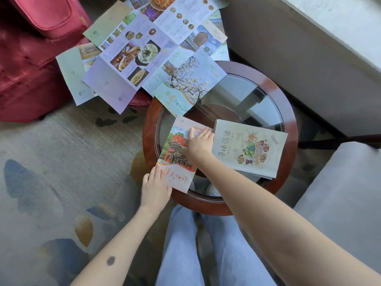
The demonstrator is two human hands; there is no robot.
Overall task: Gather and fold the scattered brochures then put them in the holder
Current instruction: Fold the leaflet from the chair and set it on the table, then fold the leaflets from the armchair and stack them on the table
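On the surface (148, 133), near side: red brochure (175, 146) lies long axis away, under both hands. Left hand (155, 187) flat on near corner, right hand (199, 144) flat on far edge; fingers straight, gripping nothing.

grey folded brochure (249, 148): 寻味宿迁 | orange-red folded brochure (175, 176): 烽火, smaller 宿迁 beside | green blossom brochure (185, 87): 田园, smaller characters unclear | purple sheet (115, 87): QR code, print unreadable
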